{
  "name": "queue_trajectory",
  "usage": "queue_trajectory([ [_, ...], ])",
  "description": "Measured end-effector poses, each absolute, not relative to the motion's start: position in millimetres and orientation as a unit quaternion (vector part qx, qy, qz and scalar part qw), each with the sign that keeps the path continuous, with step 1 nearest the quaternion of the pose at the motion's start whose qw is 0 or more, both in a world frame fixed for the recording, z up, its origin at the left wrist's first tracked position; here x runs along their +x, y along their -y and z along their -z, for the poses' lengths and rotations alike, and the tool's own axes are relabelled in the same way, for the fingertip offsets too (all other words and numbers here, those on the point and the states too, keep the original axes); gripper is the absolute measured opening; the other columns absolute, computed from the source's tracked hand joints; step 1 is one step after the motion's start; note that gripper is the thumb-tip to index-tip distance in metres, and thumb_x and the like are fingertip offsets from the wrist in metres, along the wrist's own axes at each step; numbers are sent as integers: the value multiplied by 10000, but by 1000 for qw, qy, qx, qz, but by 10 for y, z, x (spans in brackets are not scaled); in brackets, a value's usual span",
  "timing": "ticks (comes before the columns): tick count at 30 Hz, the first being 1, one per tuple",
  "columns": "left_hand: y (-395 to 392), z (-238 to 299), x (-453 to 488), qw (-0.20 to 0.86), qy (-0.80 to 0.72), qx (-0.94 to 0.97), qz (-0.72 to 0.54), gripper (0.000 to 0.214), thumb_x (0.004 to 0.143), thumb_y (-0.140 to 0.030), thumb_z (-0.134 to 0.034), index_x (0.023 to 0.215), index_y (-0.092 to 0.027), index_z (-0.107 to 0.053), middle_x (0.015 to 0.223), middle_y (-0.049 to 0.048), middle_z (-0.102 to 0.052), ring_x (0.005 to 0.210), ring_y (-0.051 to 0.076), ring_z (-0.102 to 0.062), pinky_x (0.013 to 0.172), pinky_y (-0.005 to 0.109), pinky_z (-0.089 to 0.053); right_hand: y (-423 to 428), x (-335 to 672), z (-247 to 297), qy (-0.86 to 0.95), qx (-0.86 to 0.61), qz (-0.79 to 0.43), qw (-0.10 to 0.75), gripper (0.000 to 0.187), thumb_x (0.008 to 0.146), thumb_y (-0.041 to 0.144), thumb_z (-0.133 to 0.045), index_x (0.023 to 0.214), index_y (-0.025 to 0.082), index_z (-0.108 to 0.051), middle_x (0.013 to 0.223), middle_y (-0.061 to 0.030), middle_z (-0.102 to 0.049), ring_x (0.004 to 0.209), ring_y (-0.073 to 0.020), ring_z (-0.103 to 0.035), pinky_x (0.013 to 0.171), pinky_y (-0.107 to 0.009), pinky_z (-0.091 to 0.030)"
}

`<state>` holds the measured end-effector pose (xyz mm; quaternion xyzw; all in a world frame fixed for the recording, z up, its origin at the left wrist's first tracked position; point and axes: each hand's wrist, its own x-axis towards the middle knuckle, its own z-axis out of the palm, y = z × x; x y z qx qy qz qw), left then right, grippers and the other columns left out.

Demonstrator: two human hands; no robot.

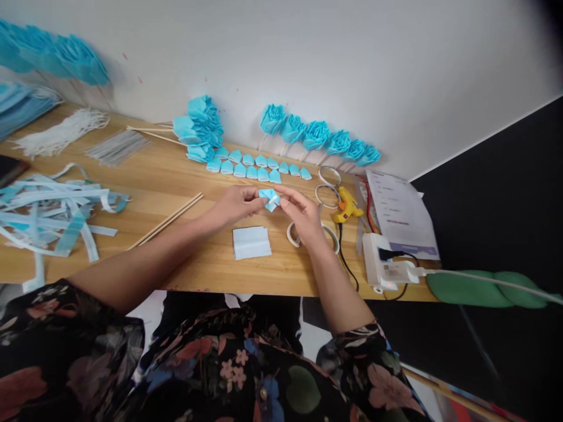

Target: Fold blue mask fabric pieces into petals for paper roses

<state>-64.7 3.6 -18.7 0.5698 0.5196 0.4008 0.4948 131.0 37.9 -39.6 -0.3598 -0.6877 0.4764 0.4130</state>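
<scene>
Between my two hands is a small folded blue petal point(269, 198) with a white patch on it. My left hand point(240, 202) pinches its left edge between thumb and fingers. On the other side, my right hand point(303, 212) grips the right edge, thumb and fingertips closed on it. Below them on the table lies a pale folded square of fabric point(252, 242). Behind my hands, several similar blue petals point(240, 170) sit in two rows. Partly hidden under my right wrist is a roll of tape point(331, 237).
Blue flowers point(315, 136) on sticks lean against the wall. A yellow glue gun point(348, 205) and a white power strip point(373, 264) are at right. Thin wooden sticks point(167, 220), fabric strips point(53, 205), grey wires point(118, 146) and white cords point(65, 132) lie at left.
</scene>
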Motion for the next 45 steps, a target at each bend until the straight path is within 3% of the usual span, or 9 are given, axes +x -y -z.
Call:
queue_trajectory([
  [5,-52,218,-644,484,-524,569,-410,239,819,-298,-612,639,-170,-522,575,-29,-512,541,84,-458,535,218,-349,-351,1296,347,696,-360,-481,393,367,863,435,-660,1194,278,-695,985,-24,-702,932,-189,-650,889,-372,-537],
  [10,-47,217,-630,479,-535,567,-403,236,832,-286,-595,641,-168,-521,573,-27,-515,534,83,-448,524,217,-335,-378,1292,381,707,-354,-475,387,403,828,411,-695,1212,288,-682,863,-1,-639,821,-164,-602,808,-336,-524],
  [18,-30,108,-651,507,-512,561,-408,292,901,-350,-531,691,-155,-585,634,22,-583,597,120,-546,572,236,-433,-394,1292,425,698,-359,-479,394,391,829,333,-682,1217,280,-677,815,11,-620,766,-151,-591,794,-329,-517],
  [27,-36,163,-644,512,-504,565,-406,244,831,-376,-613,723,-157,-604,667,-4,-566,600,99,-505,562,213,-414,-343,1268,367,746,-359,-443,344,413,830,281,-656,1242,256,-662,806,19,-634,757,-143,-604,820,-336,-514],
  [37,-57,196,-639,503,-500,571,-414,222,831,-278,-607,655,-165,-532,605,-38,-488,570,82,-472,568,213,-390,-373,1266,428,738,-357,-445,361,407,843,287,-642,1249,265,-656,798,27,-619,735,-125,-576,792,-312,-500],
  [45,-29,164,-635,489,-517,590,-381,260,832,-329,-602,647,-171,-511,602,-41,-455,553,81,-408,530,228,-292,-379,1258,426,730,-361,-441,378,383,841,274,-634,1222,258,-671,787,25,-602,731,-119,-556,771,-305,-487],
])
